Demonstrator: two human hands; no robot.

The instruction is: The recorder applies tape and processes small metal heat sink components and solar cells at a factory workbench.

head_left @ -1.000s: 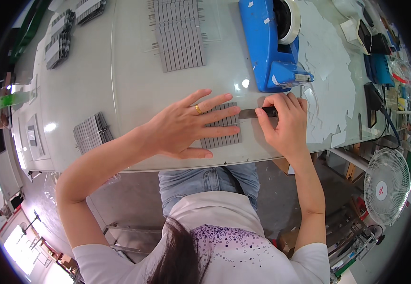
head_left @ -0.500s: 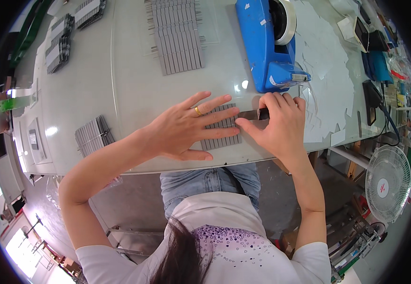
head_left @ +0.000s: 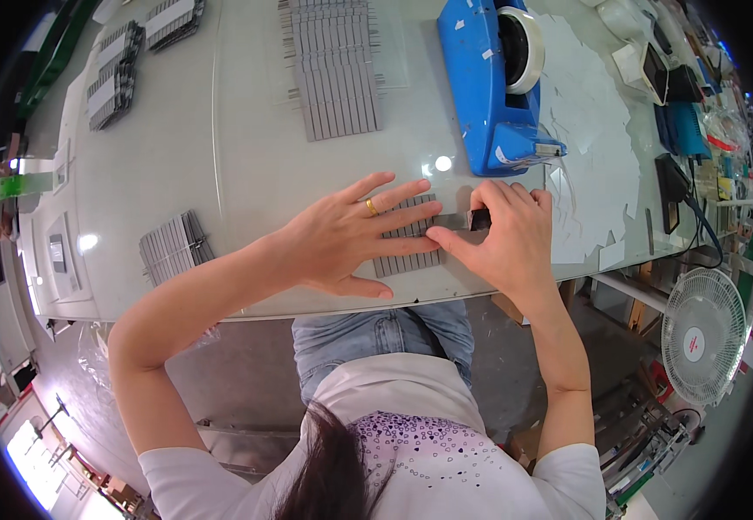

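My left hand [head_left: 342, 230], a ring on one finger, lies spread and flat over a row of grey ribbed strips [head_left: 407, 263] near the table's front edge. Its fingers cover much of the strips. Just to the right, my right hand [head_left: 511, 230] is closed around a short knife [head_left: 480, 219] with a black handle. The flat metal blade points left toward the strips, close to my left fingertips. My right thumb reaches the right edge of the strips. Whether the blade touches them cannot be made out.
A blue tape dispenser [head_left: 472, 95] with a white roll stands beyond my right hand. A longer panel of grey strips [head_left: 337, 95] lies ahead, a smaller bundle [head_left: 175, 247] at left, and banded stacks [head_left: 112, 95] farther back. A white fan [head_left: 704, 338] stands at right.
My right hand has shifted slightly left with the knife, and its handle has turned a little. My left hand stays spread on the strips. The whole view has shifted slightly.
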